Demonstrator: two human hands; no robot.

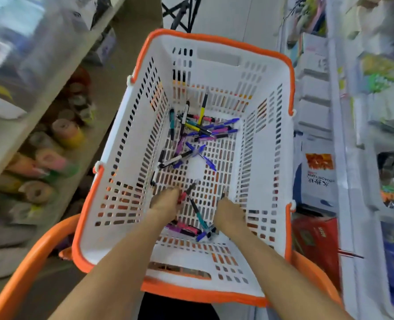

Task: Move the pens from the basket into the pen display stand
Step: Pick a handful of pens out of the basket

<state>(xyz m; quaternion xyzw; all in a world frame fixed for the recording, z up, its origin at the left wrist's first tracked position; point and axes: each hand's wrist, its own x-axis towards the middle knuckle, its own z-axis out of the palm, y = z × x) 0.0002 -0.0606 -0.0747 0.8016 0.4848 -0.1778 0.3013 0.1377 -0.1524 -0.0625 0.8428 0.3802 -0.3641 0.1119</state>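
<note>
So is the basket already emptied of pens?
No, many pens still lie scattered on the floor of the basket, and both hands, left hand and right hand, reach among them.

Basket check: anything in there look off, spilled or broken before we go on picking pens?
Nothing looks damaged. The pens lie loose and crisscrossed on the floor of the basket, another clump near the hands. The left hand and right hand are both down among them; the image is too blurred to judge more.
</note>
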